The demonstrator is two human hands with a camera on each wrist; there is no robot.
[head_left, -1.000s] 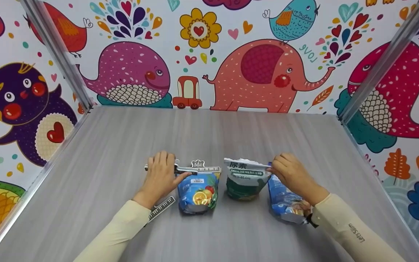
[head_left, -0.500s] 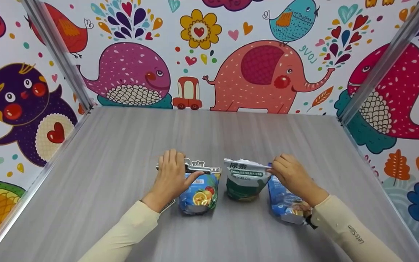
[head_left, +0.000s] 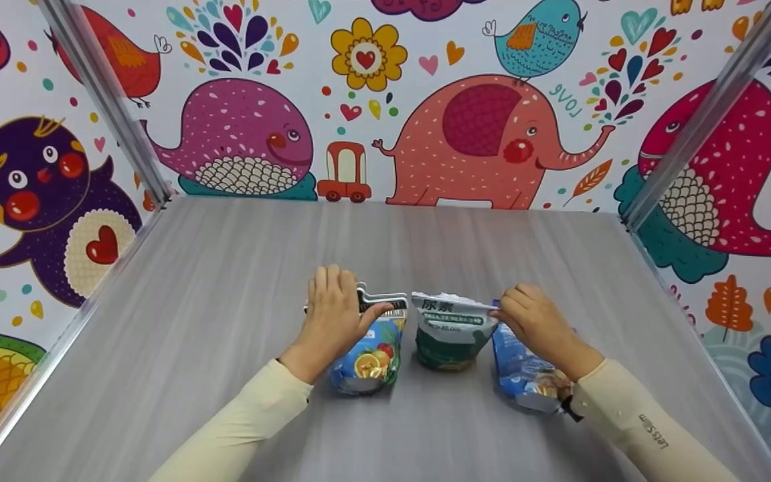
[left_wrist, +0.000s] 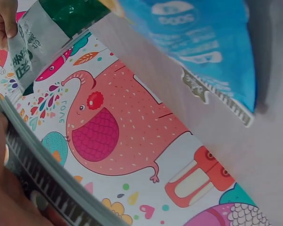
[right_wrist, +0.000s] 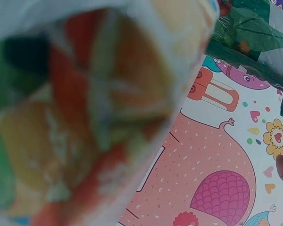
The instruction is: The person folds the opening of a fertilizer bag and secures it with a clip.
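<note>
Our left hand (head_left: 333,311) has its fingers round a clip (left_wrist: 47,174), long axis left to right, just left of the green-and-white bag (head_left: 454,338) on the tabletop (head_left: 278,241); our right hand (head_left: 536,320) pinches the bag's right top corner.

Cartoon-animal walls (head_left: 419,40) and metal posts (head_left: 108,94) border a grey tabletop (head_left: 225,268).
</note>
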